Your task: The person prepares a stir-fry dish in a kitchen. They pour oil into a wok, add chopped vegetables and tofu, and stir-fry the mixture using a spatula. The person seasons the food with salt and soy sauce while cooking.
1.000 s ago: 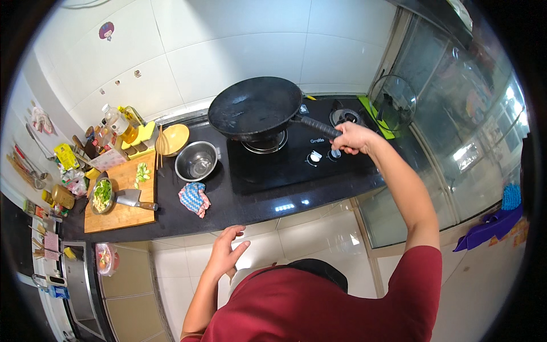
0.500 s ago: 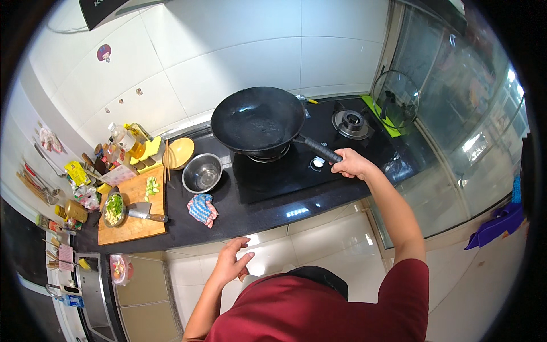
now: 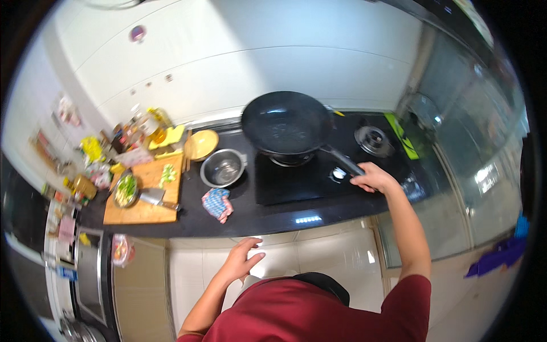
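My right hand (image 3: 373, 176) is wrapped round the end of the long dark handle of a black wok (image 3: 286, 122). The wok sits over the left burner (image 3: 289, 159) of the black glass hob; whether its base touches the support I cannot tell. Its inside shows only a dark, shiny surface. In front of the counter edge, my left hand (image 3: 244, 259) hangs in the air with fingers apart and nothing in it. Closest to that hand on the counter lies a crumpled blue and pink cloth (image 3: 217, 204), with a steel bowl (image 3: 223, 168) just behind it.
On the left, a wooden board (image 3: 134, 212) bears a cleaver (image 3: 156, 198), a bowl of chopped greens (image 3: 125, 191) and pale green slices (image 3: 168, 175). A yellow plate (image 3: 203, 144) and bottles (image 3: 149, 126) stand behind. The right burner (image 3: 373, 140) is uncovered; a glass lid (image 3: 420, 111) leans beyond it.
The whole view has shifted and turned a little, so the counter things appear further right. My right hand still holds the wok's handle; my left hand hangs much as before.
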